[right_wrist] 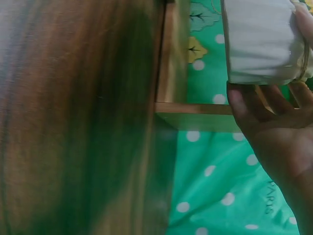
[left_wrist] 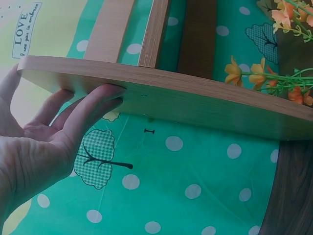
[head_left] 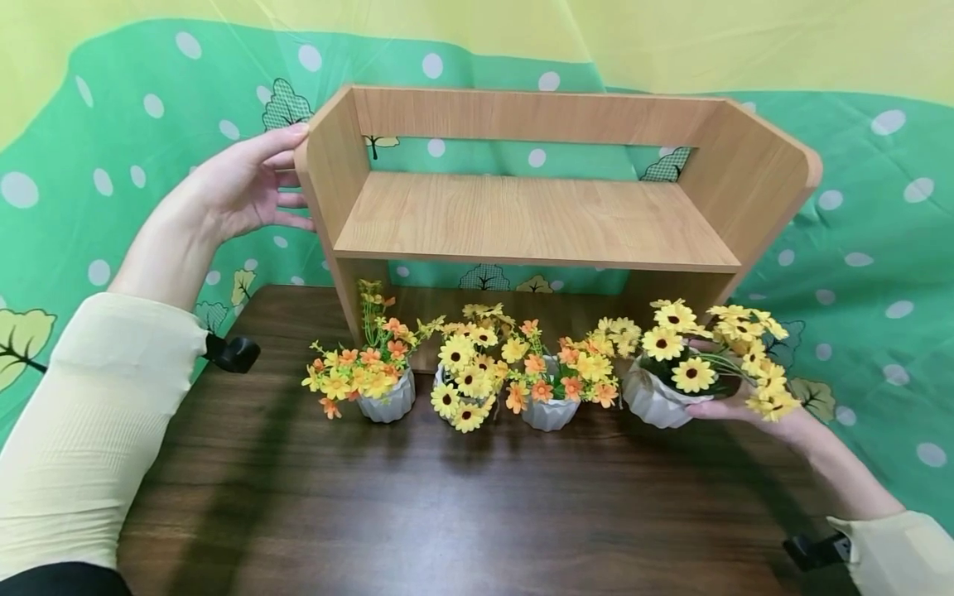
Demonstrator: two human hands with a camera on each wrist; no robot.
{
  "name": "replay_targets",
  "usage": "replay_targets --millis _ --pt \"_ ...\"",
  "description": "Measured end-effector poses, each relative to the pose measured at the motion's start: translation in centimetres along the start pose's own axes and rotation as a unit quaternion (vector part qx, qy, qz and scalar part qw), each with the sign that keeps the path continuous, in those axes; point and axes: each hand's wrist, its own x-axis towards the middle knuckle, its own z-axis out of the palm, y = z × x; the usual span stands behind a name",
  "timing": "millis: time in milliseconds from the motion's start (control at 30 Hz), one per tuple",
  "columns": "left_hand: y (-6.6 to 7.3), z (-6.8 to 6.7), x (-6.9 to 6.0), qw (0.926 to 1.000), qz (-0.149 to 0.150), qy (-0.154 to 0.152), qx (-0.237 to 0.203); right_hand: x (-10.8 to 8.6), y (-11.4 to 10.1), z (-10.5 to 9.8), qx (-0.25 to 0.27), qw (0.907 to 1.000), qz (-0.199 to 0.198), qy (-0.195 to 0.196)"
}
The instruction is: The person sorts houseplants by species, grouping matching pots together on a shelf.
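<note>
A two-tier wooden shelf (head_left: 537, 219) stands at the back of the table. My left hand (head_left: 249, 182) touches its left side panel near the upper front corner, the fingers fairly straight against the outer face in the left wrist view. At the right, my right hand (head_left: 734, 407) holds a white ribbed flowerpot (head_left: 656, 399) with yellow dark-centred flowers. In the right wrist view the white pot (right_wrist: 261, 44) appears raised off the table, the thumb on one side and fingers (right_wrist: 266, 105) on the other. Flowers hide part of that hand in the head view.
Three more potted flowers stand in a row before the shelf: an orange-yellow one (head_left: 386, 396), a yellow one (head_left: 468, 372) and another orange-yellow one (head_left: 550, 410). Beneath them is a dark wooden table (head_left: 447, 513). A green dotted cloth (head_left: 857, 273) hangs behind.
</note>
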Motion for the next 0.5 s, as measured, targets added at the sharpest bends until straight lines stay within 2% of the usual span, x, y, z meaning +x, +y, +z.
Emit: replay_targets --millis 167,333,400,433,467,500 --pt "0.0 0.1 0.0 1.0 0.001 -0.001 -0.004 0.5 -1.0 -0.7 0.002 0.9999 0.003 0.012" --pt "0.1 0.2 0.1 0.9999 0.0 -0.003 -0.013 0.7 -2.1 -1.8 -0.022 0.9989 0.035 0.025" --pt "0.1 0.2 0.2 0.9998 0.001 -0.003 -0.017 0.6 -2.4 -2.5 -0.027 0.9978 0.057 0.018" --pt "0.2 0.2 0.2 0.9998 0.002 -0.003 -0.017 0.6 -2.5 -2.8 -0.022 0.9975 0.067 0.012" --pt "0.2 0.2 0.2 0.9998 0.003 -0.003 -0.017 0.7 -2.5 -3.2 0.038 0.9965 0.074 -0.008" --pt "0.2 0.2 0.2 0.9998 0.003 -0.004 -0.018 0.8 -2.7 -3.4 0.043 0.9961 0.076 -0.013"
